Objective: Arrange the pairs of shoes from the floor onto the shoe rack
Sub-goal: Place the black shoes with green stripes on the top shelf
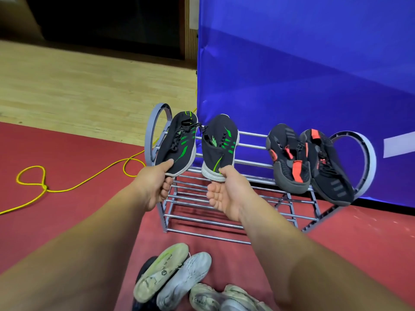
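Both hands are busy rn. The left hand (pixel 155 182) is clamped on the near end of the left green shoe (pixel 179 140), thumb on top and fingers curled under. The right hand (pixel 224 194) does the same w/ the right green shoe (pixel 221 144), palm turned up, pinching it by the sole end.

Both shoes are up at the left half of the shoe rack (pixel 251 147), top shelf level. Can't tell if the far ends touch the bars or just hang over them. The laces look like they meet btwn the two, but it's too small to be sure.

The bit that matters imo: each shoe runs lengthwise away from its hand, straight toward the blue panel (pixel 314 63), so across the bars, not along them. They're side by side w/ a small gap, the left one just beside the rack's ring-shaped end (pixel 151 131). The red-trimmed pair (pixel 292 162) sits on the same shelf at the right end, well apart, so the free slot is pretty much under what's being held. I'd guess the next move is just lower and let go, no turning needed. Main risk is the left shoe bumping that ring.

More pale shoes (pixel 177 274) are piled on the floor (pixel 67 221) near the person, so the job looks partway done at most.
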